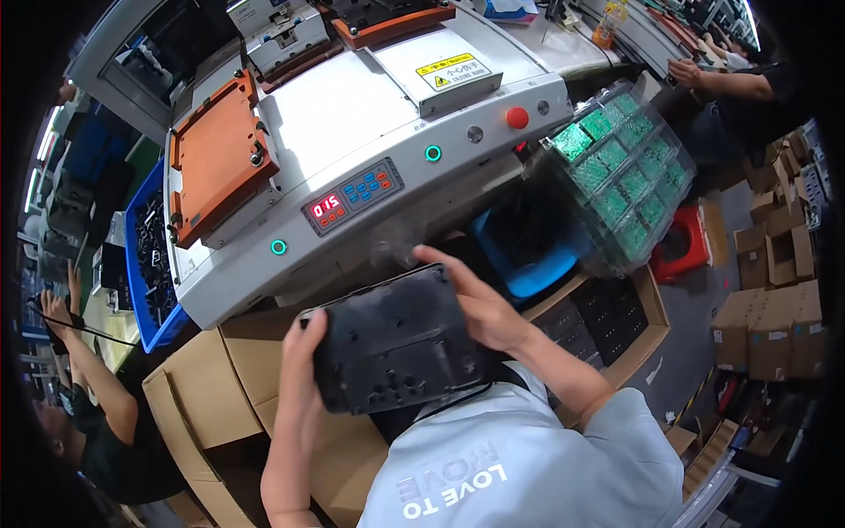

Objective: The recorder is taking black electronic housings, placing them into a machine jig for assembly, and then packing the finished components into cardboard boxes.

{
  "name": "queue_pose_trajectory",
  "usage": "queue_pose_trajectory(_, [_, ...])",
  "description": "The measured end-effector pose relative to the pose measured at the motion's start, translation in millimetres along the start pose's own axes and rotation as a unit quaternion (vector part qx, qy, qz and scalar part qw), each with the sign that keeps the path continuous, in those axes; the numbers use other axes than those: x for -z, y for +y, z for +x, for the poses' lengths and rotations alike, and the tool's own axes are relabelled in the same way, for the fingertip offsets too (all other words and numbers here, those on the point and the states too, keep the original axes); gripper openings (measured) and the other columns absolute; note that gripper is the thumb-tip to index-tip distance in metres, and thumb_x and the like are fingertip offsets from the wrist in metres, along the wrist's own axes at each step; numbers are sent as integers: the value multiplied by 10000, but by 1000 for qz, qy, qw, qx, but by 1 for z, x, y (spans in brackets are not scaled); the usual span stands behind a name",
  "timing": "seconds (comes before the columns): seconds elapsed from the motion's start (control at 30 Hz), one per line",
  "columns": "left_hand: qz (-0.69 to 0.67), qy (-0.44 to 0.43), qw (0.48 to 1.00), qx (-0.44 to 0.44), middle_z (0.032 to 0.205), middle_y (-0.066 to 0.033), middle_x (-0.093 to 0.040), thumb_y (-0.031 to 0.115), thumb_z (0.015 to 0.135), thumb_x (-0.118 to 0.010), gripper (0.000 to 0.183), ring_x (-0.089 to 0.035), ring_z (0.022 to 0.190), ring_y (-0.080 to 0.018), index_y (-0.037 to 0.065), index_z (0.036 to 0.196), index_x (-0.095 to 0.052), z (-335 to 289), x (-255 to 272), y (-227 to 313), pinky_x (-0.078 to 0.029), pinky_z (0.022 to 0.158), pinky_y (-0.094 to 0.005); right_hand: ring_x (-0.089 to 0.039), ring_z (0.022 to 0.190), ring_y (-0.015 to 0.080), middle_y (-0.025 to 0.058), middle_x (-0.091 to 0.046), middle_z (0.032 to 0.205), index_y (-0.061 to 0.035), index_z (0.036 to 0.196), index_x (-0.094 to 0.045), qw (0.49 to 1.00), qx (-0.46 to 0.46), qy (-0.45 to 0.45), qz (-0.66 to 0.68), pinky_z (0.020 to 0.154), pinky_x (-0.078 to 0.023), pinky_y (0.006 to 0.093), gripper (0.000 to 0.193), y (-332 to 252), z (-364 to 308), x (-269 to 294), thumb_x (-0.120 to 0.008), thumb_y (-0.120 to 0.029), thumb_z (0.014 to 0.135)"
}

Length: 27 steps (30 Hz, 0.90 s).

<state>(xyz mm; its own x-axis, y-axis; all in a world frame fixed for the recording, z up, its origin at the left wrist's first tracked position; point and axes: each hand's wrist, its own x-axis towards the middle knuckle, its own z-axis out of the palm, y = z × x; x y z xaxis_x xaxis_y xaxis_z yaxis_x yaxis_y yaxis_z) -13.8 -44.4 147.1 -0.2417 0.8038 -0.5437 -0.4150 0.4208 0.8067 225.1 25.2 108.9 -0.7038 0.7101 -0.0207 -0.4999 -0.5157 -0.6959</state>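
Black moulded plastic — a flat, ribbed panel [398, 339] — is gripped at both ends in front of a grey-white machine [352, 132]. The left hand [302, 370] clasps the panel's left edge, the right hand [480, 304] curls over its upper right corner. Below the machine sit brown cardboard boxes [220, 387]; to its right, a stack of clear trays holding green circuit boards [620, 172]. A blue bin [145, 264] hangs at the machine's left — beyond it, another person's arm [88, 361].
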Motion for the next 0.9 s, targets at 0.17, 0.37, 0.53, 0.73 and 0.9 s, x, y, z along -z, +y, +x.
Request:
queue_pose_trajectory(0.17, [7, -150, 961, 233, 1004, -75, -649, 331, 861, -667, 398, -658, 832, -152, 41, 1124, -595, 26, -22, -25, -541, 735, -288, -446, 1260, 204, 113, -415, 1398, -55, 1349, -418, 957, 148, -102, -227, 1055, -339, 328, 528, 5, 8, 46, -629, -216, 893])
queue_pose_trajectory(0.37, [-178, -115, 949, 234, 1167, -179, -557, 369, 941, -501, 527, -615, 1027, -341, -12, 1296, -419, 14, -40, -29, -560, 815, -414, -548, 1031, 93, -2, -580, 1122, -79, 1193, -502, 983, 17, 184, 7, 880, -447, 276, 326, 33, 19, 36, -617, -198, 912])
queue_pose_trajectory(0.53, [26, -203, 973, 108, 1023, -101, -573, 352, 942, -511, 422, -611, 899, -206, 15, 1194, -488, 37, -1, -32, -496, 749, -287, -523, 1139, 134, 32, -514, 1283, -85, 1322, -425, 977, 47, 190, 82, 966, -436, 322, 431, 51, -18, 54, -581, -175, 931])
queue_pose_trajectory(0.73, [225, -79, 965, -107, 1034, -3, -586, 81, 830, -678, 401, -562, 918, -98, 49, 1199, -522, 40, -15, -48, -430, 797, -228, -512, 1171, 155, 57, -515, 1294, -71, 1336, -426, 972, -70, 167, 152, 1036, -410, 356, 456, 68, -49, 54, -592, -75, 911])
queue_pose_trajectory(0.9, [46, -80, 992, -80, 1121, -52, -593, 140, 866, -657, 398, -566, 1023, -127, 20, 1210, -495, 41, -9, -32, -442, 905, -276, -655, 850, 212, 93, -669, 940, -28, 1080, -623, 931, 3, 235, -280, 724, -530, 316, 275, 19, -44, 171, -627, -213, 877])
